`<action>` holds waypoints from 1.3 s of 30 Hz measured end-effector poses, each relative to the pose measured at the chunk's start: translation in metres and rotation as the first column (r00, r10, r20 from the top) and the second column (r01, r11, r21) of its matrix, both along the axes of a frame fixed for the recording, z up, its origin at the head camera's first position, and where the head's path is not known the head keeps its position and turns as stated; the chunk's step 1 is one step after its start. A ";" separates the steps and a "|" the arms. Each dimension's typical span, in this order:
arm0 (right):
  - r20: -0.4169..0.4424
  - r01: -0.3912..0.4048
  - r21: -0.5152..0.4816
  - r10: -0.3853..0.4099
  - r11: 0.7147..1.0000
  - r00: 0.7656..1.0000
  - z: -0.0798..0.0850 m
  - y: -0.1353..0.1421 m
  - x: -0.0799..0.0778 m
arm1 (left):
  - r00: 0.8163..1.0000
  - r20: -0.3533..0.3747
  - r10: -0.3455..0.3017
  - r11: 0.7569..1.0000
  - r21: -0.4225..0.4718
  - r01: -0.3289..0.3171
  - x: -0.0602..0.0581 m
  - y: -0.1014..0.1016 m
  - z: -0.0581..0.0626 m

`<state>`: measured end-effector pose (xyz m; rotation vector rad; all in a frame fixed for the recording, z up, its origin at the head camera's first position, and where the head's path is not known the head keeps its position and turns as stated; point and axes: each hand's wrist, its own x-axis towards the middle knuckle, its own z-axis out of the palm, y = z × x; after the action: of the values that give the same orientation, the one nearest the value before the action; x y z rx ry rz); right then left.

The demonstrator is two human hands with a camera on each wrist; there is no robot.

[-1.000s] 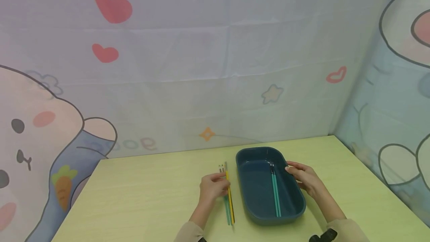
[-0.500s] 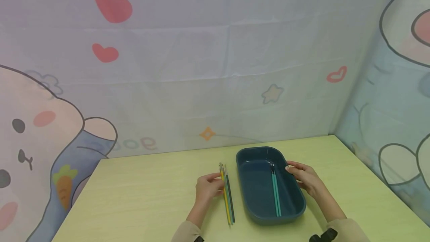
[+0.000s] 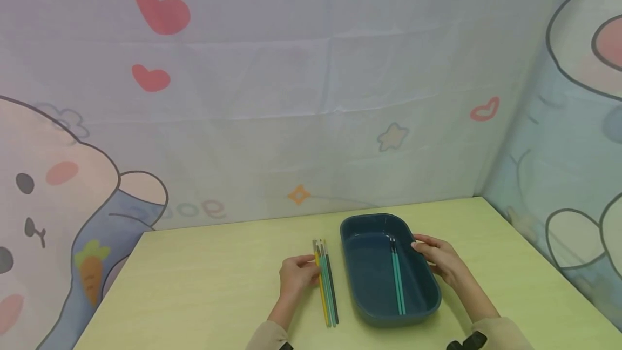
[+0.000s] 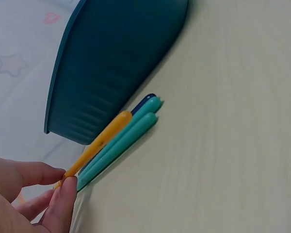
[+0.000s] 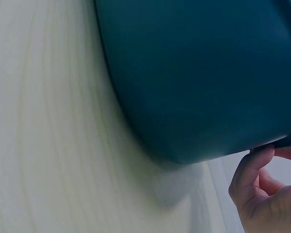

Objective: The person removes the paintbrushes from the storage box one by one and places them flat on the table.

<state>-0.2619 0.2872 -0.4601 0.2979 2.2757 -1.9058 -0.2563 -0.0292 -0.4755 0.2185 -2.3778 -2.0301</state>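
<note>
My left hand (image 3: 295, 278) pinches a slim yellow-handled paintbrush (image 4: 104, 138) between thumb and forefinger. Just right of it lie two teal paintbrushes (image 4: 123, 145) and a dark blue one (image 3: 331, 290), roughly parallel, handle ends toward me. The yellow handle overlaps the teal ones in the left wrist view. A dark teal, deep rectangular tray (image 3: 366, 285) with rounded corners stands to the right of this bundle. Inside it, side by side, are two more teal paintbrushes (image 3: 397, 280). My right hand (image 3: 439, 258) grips the tray's right rim, thumb on top and fingers against the outside.
The pale yellow wood-grain table (image 3: 209, 285) reaches back to a cartoon-printed cloth backdrop (image 3: 272, 85). A second printed cloth (image 3: 573, 139) rises along the table's right side.
The yellow paintbrush has shifted from the right side of the bundle to its left, and the dark brush now shows at the right. My left hand has moved slightly left; the right hand holds still.
</note>
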 end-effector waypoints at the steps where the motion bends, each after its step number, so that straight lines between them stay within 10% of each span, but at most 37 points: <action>1: 0.000 0.001 0.001 -0.001 1.000 1.000 0.000 0.000 0.000 | 1.000 -0.004 0.001 1.000 -0.005 -0.001 0.000 0.000 -0.001; 27: 0.007 0.010 0.033 -0.010 0.999 1.000 -0.002 0.000 0.002 | 0.989 -0.133 0.063 0.929 -0.354 -0.107 -0.008 0.003 -0.012; 39: 0.007 0.004 0.032 -0.005 0.999 1.000 0.000 -0.001 0.001 | 0.988 -0.151 0.039 0.919 -0.384 -0.095 -0.007 0.003 -0.010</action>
<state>-0.2607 0.2862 -0.4605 0.3132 2.3050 -1.8692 -0.2630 -0.0259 -0.4854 0.1414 -2.5740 -1.4443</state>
